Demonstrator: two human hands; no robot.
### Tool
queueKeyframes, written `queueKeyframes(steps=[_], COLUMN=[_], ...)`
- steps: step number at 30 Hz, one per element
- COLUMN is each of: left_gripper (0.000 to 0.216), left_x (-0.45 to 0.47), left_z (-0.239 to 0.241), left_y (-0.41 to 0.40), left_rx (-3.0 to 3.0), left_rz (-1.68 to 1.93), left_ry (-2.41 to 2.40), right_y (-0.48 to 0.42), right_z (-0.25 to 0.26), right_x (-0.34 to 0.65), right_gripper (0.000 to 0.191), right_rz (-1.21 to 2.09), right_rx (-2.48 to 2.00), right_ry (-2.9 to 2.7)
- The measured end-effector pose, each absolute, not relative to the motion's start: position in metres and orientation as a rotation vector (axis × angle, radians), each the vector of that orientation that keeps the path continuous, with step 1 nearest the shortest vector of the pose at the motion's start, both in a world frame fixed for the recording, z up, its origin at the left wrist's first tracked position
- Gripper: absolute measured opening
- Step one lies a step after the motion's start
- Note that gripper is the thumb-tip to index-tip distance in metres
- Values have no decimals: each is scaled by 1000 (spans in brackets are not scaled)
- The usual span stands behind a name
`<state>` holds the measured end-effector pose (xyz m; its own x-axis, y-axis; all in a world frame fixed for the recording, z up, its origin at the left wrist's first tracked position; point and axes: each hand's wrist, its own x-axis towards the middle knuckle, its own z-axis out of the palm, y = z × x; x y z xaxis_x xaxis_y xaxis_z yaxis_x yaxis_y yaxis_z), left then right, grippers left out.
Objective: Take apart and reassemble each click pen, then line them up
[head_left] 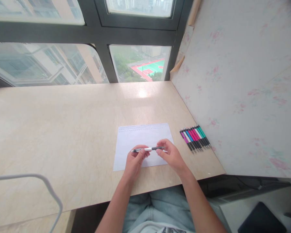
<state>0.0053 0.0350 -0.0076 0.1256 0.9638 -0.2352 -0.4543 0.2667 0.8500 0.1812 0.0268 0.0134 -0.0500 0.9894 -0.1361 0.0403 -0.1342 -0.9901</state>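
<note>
A white pen (pixel 147 149) with a black grip and metal clip lies level between my hands, just above a sheet of paper (pixel 128 139). My left hand (pixel 135 158) is closed on its white barrel, the thumb lying along it near the clip end. At the tip end, the curled thumb and fingers of my right hand (pixel 171 153) close about the dark grip and point; the exact contact there is partly hidden. Lines of small handwriting run across the top of the sheet, while its lower part looks blank.
A row of several pens (pixel 194 138) in purple, white, blue, pink and green lies right of the paper, beside the flowered wall (pixel 244 97). The pale desk (pixel 63 129) reaches back to the windows. A grey cable or tube (pixel 42 178) curves across the lower left.
</note>
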Motion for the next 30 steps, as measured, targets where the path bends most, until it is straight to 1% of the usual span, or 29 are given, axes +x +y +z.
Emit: queueKeyframes(steps=[1, 4, 5, 9, 10, 11, 14, 15, 18, 21, 22, 24, 27, 28, 30], left_gripper=[24, 22, 22, 21, 20, 20, 22, 22, 23, 25, 25, 24, 22, 21, 19], left_x=[5, 5, 5, 5, 5, 5, 5, 5, 5, 5, 5, 5, 5, 5, 4], left_z=[-7, -7, -7, -7, -7, -7, -5, -4, -1, 1, 1, 0, -2, -2, -3], left_y=[35, 34, 34, 35, 35, 35, 34, 34, 33, 31, 31, 32, 33, 33, 34], left_rx=[699, 716, 723, 697, 682, 670, 665, 671, 694, 703, 702, 696, 686, 682, 683], left_rz=[1162, 1156, 1151, 1160, 1168, 1168, 1136, 1123, 1100, 1096, 1097, 1104, 1123, 1130, 1136], left_ry=[923, 930, 927, 898, 889, 877, 840, 834, 846, 863, 867, 872, 887, 895, 907], right_y=[27, 29, 29, 27, 26, 26, 26, 27, 31, 32, 31, 29, 26, 26, 26], right_z=[13, 13, 13, 16, 17, 17, 18, 17, 11, 7, 7, 10, 14, 14, 12], right_x=[181, 181, 182, 184, 184, 185, 185, 185, 185, 186, 186, 186, 187, 187, 187], right_gripper=[24, 37, 37, 20, 19, 21, 37, 39, 30, 44, 45, 40, 25, 23, 28], right_rz=[1353, 1353, 1337, 1336, 1332, 1326, 1353, 1373, 1381, 1331, 1318, 1308, 1334, 1335, 1323], right_rx=[-1341, -1423, -1430, -1343, -1309, -1273, -1167, -1156, -1273, -1453, -1473, -1446, -1331, -1297, -1268], right_ry=[-1203, -1211, -1209, -1199, -1205, -1209, -1179, -1150, -1094, -1161, -1182, -1190, -1198, -1198, -1179])
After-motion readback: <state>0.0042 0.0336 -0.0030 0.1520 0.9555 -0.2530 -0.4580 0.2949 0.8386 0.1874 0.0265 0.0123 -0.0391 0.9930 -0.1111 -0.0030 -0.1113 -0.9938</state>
